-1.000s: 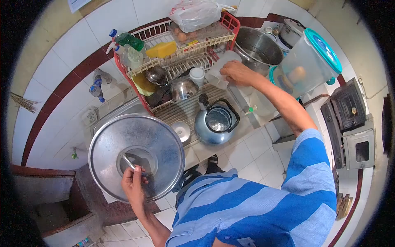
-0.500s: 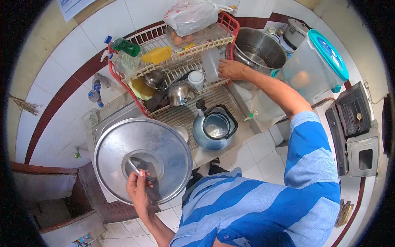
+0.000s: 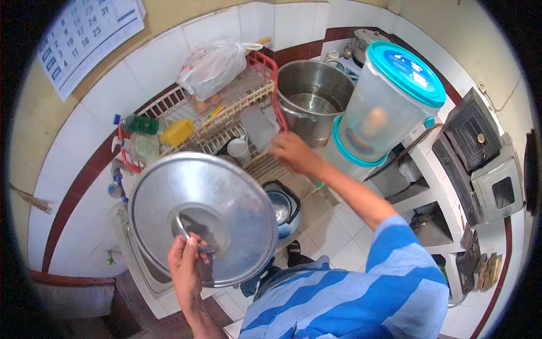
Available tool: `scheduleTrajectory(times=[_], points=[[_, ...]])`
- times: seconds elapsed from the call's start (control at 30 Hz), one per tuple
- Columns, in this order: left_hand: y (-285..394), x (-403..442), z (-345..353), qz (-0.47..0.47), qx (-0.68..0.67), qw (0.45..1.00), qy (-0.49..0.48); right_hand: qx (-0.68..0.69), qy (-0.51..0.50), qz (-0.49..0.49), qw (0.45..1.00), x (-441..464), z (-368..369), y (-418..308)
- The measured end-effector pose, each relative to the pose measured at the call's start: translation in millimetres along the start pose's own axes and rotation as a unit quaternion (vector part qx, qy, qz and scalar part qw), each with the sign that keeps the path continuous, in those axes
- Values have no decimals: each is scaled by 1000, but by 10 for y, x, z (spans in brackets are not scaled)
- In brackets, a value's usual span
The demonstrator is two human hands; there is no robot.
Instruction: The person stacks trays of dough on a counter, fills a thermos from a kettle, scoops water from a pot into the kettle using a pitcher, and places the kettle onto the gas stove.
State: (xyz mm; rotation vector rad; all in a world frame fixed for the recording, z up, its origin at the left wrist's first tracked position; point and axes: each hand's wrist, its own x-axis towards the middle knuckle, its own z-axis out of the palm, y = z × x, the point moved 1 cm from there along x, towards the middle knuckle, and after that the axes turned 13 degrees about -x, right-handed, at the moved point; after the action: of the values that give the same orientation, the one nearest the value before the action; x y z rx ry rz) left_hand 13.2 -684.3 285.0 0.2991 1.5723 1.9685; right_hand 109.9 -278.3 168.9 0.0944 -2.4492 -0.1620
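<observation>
My left hand (image 3: 187, 259) is closed around the loop handle of a large round metal lid (image 3: 152, 198), which it holds up tilted over the sink side. My right hand (image 3: 296, 153) is beside the right end of the dish rack, its fingers curled and slightly blurred. They overlap the lower edge of a translucent plastic container (image 3: 259, 125); whether they grip it is hidden. Behind that hand stands a big steel pot (image 3: 309, 121), uncovered, with liquid inside. A blue kettle (image 3: 289, 223) is partly covered by the lid's right edge.
The red and cream dish rack (image 3: 237, 99) carries a plastic bag (image 3: 212, 70), eggs, a green bottle (image 3: 140, 124) and a white cup (image 3: 239, 150). Stacked clear buckets with a teal lid (image 3: 406, 73) stand right of the pot. A stove with metal doors (image 3: 474, 135) is farther right.
The view has shifted, showing more calendar and stove. The lid has risen and now covers part of the kettle and rack. My right hand has drawn back from the rack, toward me.
</observation>
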Motion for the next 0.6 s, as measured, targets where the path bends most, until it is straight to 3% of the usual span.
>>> scheduleTrajectory(times=[0.17,0.3,0.37,0.47,0.6], points=[[264,727,798,54,22,985,-165,48,-13,199,979,-915,-745,-606],[693,1259,1725,59,-43,968,-239,110,-53,351,928,-1770,-964,-889],[763,1673,2126,85,-92,943,-309,54,-138,441,885,-2142,-1038,-1035],[868,2240,2745,82,-136,918,-363,60,-89,475,873,-2716,-1057,-1183],[942,2947,3467,29,-216,878,-425,59,-130,518,843,-3210,-1205,-1365]])
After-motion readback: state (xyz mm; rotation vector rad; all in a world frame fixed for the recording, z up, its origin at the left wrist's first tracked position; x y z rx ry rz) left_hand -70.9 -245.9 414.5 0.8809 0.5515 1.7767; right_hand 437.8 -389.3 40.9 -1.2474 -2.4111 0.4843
